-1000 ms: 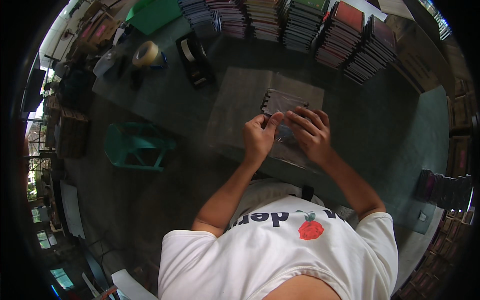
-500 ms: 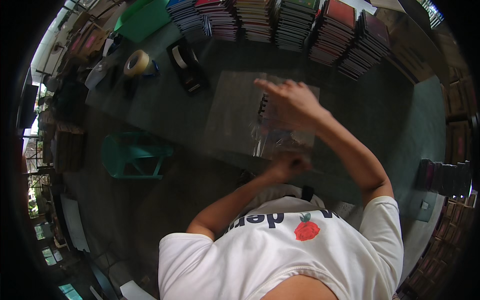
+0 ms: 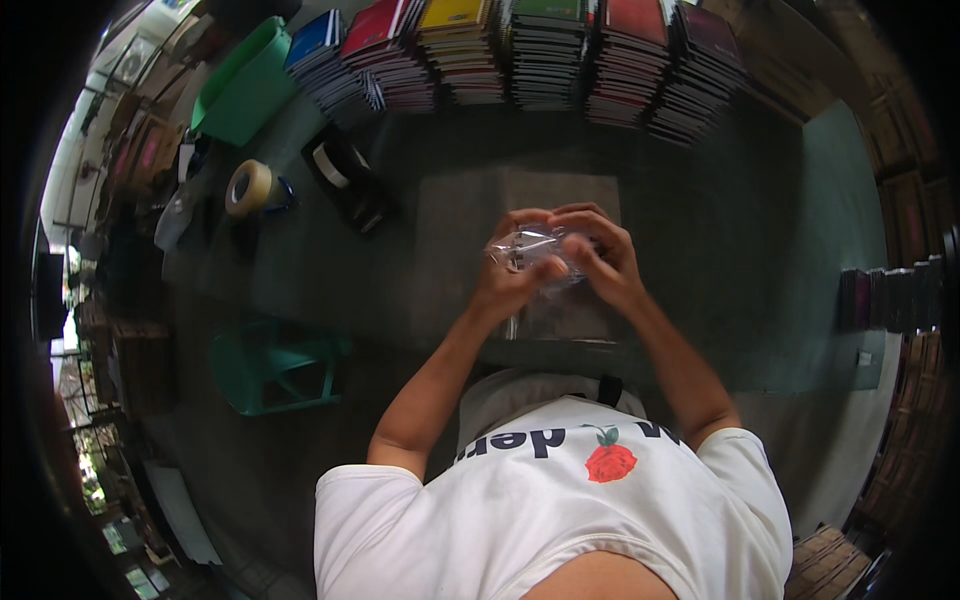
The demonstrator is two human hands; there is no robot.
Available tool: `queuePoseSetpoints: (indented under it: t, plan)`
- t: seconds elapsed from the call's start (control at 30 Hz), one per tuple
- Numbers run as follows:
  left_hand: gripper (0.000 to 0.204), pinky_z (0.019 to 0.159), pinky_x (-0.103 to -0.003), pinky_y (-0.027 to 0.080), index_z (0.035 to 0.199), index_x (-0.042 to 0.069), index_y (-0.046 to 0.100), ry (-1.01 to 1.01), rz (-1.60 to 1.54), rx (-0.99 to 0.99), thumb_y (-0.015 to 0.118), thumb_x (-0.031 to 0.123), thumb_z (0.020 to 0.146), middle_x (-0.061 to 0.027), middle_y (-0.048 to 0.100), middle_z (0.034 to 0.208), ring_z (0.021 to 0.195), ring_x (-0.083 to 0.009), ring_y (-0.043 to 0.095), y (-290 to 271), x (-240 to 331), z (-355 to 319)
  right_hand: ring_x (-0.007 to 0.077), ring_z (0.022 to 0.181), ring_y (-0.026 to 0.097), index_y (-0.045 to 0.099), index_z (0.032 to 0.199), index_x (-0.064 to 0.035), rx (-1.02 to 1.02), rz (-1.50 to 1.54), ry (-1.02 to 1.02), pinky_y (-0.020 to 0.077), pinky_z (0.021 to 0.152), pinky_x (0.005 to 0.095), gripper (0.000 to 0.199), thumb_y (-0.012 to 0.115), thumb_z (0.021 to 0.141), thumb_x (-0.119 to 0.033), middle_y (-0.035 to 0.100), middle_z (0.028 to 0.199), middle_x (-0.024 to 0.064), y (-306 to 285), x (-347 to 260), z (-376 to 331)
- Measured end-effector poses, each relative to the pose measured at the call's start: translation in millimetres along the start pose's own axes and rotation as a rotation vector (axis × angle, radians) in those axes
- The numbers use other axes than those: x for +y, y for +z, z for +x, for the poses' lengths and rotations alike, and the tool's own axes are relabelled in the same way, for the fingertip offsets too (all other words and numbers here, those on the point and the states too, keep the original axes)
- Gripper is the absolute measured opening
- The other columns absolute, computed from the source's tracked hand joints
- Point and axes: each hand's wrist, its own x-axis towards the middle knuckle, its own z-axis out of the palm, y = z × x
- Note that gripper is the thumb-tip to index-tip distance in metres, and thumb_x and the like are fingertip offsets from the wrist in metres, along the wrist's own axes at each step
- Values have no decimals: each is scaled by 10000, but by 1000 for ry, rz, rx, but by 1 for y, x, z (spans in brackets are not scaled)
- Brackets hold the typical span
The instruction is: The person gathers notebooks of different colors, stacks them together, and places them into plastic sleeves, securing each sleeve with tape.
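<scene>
1. One roll of tape (image 3: 250, 187) and a black dispenser (image 3: 345, 180) were seen lying on the dark table (image 3: 720, 240), far left.
2. A crumpled clear plastic wrapper (image 3: 535, 248) was gripped above the table's middle by the left hand (image 3: 510, 275), fingers curled shut.
3. It was likewise pinched by the right hand (image 3: 600, 255).
4. Stacked books (image 3: 560, 55) were ranged behind.

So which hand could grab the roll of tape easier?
Probably the left hand. The roll of tape lies far out on the person's left side of the table, and the right hand would have to cross over. Both hands now pinch a clear plastic wrapper.
</scene>
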Motion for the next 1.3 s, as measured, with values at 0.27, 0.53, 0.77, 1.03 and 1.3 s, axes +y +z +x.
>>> queuePoseSetpoints:
  t: [0.27,0.53,0.77,1.03,1.3]
  plan:
    - [359,852,-358,443,1087,48,603,572,437,-152,646,303,838,-136,601,1060,944,-264,590,-35,92,6,236,1062,556,615,1023,-4,296,52,-275,447,888,354,344,594,890,-321,607,1081,151,-29,-21,-16]
    - [629,784,-359,436,1284,16,462,646,1290,-621,666,95,694,-106,607,831,804,-281,581,-14,86,26,274,1018,565,577,1175,-78,350,-655,-207,470,859,351,487,751,720,-90,562,1118,143,6,22,-80]
    - [294,787,-343,434,962,20,603,754,1226,-751,645,78,678,-56,591,744,777,-211,574,-11,100,-3,239,1050,535,626,1142,-122,172,-1001,-426,463,855,364,467,738,689,-135,572,1105,57,-18,-1,-58]
    - [382,951,-408,392,1070,186,577,989,1226,-726,660,147,699,-47,559,1130,1101,-200,468,-33,98,10,196,1143,525,624,1145,-103,-138,-1121,-495,420,943,370,435,695,717,-132,555,1232,23,-23,-13,-37]
    - [79,1097,-456,214,625,139,635,816,1174,-866,699,185,633,11,478,1251,1264,-235,339,-25,68,69,166,1202,502,612,1142,-107,-70,-1141,-379,396,965,368,374,649,770,-89,559,1263,37,-3,-13,-44]
